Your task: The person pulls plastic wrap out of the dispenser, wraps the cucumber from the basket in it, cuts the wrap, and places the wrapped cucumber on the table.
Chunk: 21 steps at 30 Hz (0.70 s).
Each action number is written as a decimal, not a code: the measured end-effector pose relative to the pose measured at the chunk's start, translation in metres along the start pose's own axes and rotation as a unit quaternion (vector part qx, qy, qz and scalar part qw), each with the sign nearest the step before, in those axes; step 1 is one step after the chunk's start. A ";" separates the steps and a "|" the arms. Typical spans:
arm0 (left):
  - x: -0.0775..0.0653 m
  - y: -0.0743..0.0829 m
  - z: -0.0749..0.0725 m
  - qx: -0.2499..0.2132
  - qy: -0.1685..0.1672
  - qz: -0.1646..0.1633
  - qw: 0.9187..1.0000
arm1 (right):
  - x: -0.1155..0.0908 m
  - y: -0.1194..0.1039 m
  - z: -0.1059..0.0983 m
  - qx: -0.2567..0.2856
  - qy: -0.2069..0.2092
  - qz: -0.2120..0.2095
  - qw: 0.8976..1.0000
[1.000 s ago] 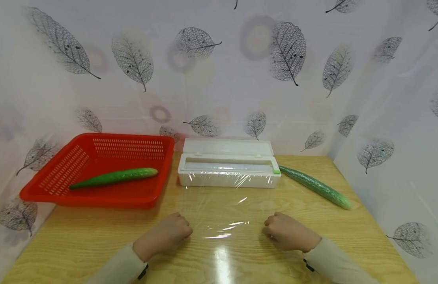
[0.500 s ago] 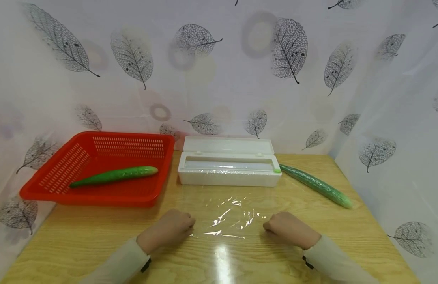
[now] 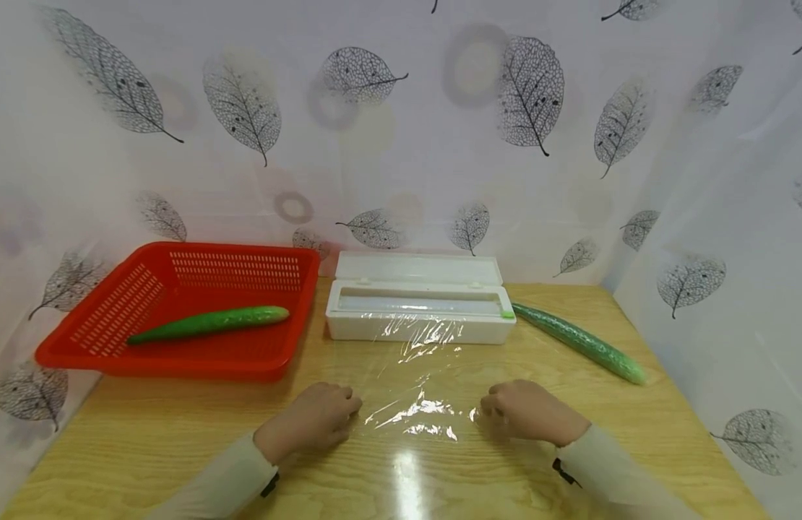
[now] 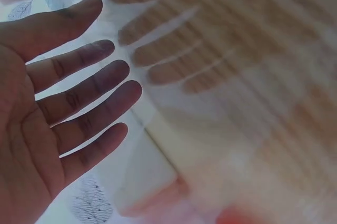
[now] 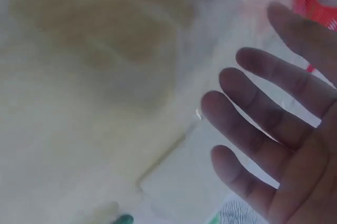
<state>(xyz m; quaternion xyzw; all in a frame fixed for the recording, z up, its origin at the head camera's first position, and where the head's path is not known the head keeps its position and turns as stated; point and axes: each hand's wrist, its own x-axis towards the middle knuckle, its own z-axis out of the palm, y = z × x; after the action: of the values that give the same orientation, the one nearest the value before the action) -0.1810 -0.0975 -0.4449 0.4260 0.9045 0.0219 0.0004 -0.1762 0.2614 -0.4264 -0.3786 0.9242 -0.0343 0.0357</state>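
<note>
A sheet of clear plastic wrap [image 3: 427, 408] lies over the table in front of a white wrap dispenser box [image 3: 417, 331], whose lid [image 3: 417, 269] stands open. The sheet reaches the box's front edge and shows shiny creases. My left hand [image 3: 313, 422] is at the sheet's near left side, and my right hand [image 3: 531, 412] is at its near right side. Both wrist views show fingers spread and nothing gripped, on the left hand [image 4: 29, 129] and the right hand [image 5: 295, 150] alike. Whether any fingertips still touch the film, I cannot tell.
A red plastic basket [image 3: 180, 367] stands at the left with a cucumber [image 3: 209, 323] in it. Right of the box, a shiny cucumber [image 3: 579, 343], seemingly wrapped in film, lies on the wooden table [image 3: 635, 433]. A leaf-patterned curtain [image 3: 401, 144] encloses the back and sides.
Both hands were curled at the film's near corners; their fingers have now uncurled and spread. The hands have barely shifted. The creases and reflections on the film have changed.
</note>
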 end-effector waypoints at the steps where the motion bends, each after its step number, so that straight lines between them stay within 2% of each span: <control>1: -0.001 0.001 -0.002 0.003 0.001 0.000 1.000 | 0.001 0.004 -0.004 0.006 0.016 0.005 1.000; 5: -0.006 0.007 -0.023 0.005 -0.005 -0.004 1.000 | 0.012 0.026 -0.025 -0.004 0.118 0.044 0.992; 8: -0.010 0.011 -0.049 0.006 -0.015 -0.001 1.000 | 0.024 0.048 -0.037 -0.027 0.199 0.091 0.975; 10: -0.013 0.012 -0.067 0.011 -0.020 0.003 1.000 | 0.033 0.063 -0.039 -0.047 0.237 0.120 0.963; 13: -0.015 0.009 -0.093 0.020 -0.031 -0.011 0.999 | 0.045 0.082 -0.033 -0.080 0.270 0.148 0.948; 17: -0.016 -0.014 -0.119 0.017 -0.055 -0.040 0.998 | 0.055 0.099 -0.019 -0.107 0.263 0.171 0.943; 21: -0.016 -0.060 -0.136 0.008 -0.073 -0.072 0.995 | 0.060 0.107 -0.006 -0.138 0.255 0.172 0.941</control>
<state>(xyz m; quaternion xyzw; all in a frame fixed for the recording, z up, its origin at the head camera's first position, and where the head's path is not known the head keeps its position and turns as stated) -0.2196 -0.1537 -0.3112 0.3600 0.9306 -0.0162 0.0647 -0.2938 0.2957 -0.4321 -0.1932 0.9491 0.0052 -0.2488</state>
